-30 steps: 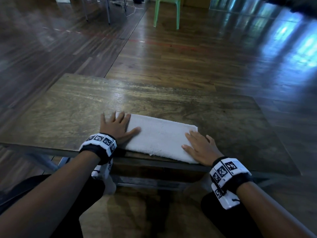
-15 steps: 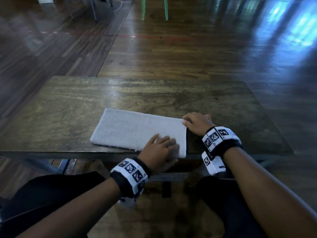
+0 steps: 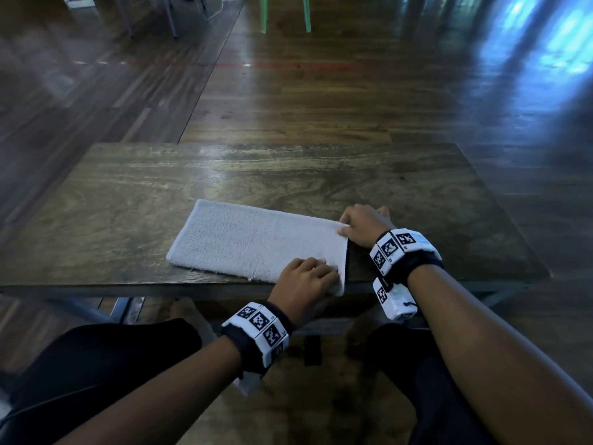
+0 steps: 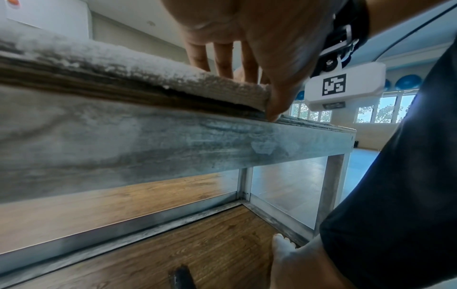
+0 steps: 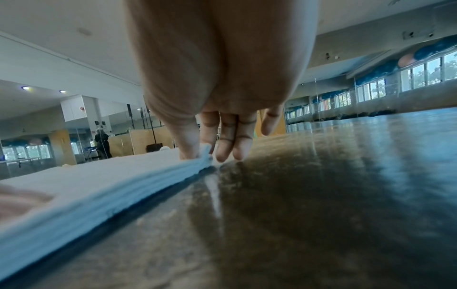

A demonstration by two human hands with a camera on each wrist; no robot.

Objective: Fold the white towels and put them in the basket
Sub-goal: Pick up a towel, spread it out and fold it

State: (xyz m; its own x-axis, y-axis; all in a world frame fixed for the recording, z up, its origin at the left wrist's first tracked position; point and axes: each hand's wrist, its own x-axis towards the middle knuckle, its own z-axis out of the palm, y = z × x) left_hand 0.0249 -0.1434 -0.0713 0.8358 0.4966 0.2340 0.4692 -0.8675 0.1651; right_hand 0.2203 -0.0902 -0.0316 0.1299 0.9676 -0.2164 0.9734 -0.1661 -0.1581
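Observation:
A white towel (image 3: 253,242), folded into a long strip, lies on the wooden table (image 3: 128,194) near its front edge. My left hand (image 3: 308,277) grips the towel's near right corner, fingers on top and thumb (image 4: 277,109) under the edge (image 4: 222,86). My right hand (image 3: 362,224) pinches the far right corner; in the right wrist view thumb (image 5: 189,148) and forefinger hold the layered corner of the towel (image 5: 123,172). No basket is in view.
The table's front edge (image 4: 173,136) has a metal frame, with my knees and a bare foot (image 4: 284,246) below it. Green chair legs (image 3: 284,14) stand far back on the wooden floor. Bare tabletop (image 5: 321,185) stretches right of the towel.
My left hand left the towel's left end and crossed to its near right corner. My right hand shifted from the near right corner to the far right one. Both now pinch the right edge.

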